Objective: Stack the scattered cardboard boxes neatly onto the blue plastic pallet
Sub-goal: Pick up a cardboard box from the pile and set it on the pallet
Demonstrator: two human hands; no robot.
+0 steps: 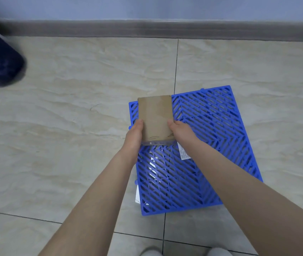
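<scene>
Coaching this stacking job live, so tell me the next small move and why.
Probably set the cardboard box down flat in the far left corner of the blue pallet, squared to its edges. The left hand and right hand grip its sides there, and no other box shows on the pallet.

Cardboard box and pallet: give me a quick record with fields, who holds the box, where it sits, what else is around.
Box: cardboard box, flat brown face up
Held by: left hand and right hand, one on each side
Position: over far left corner of blue pallet; contact unclear
Also on pallet: white label
Floor: beige tiles
</scene>
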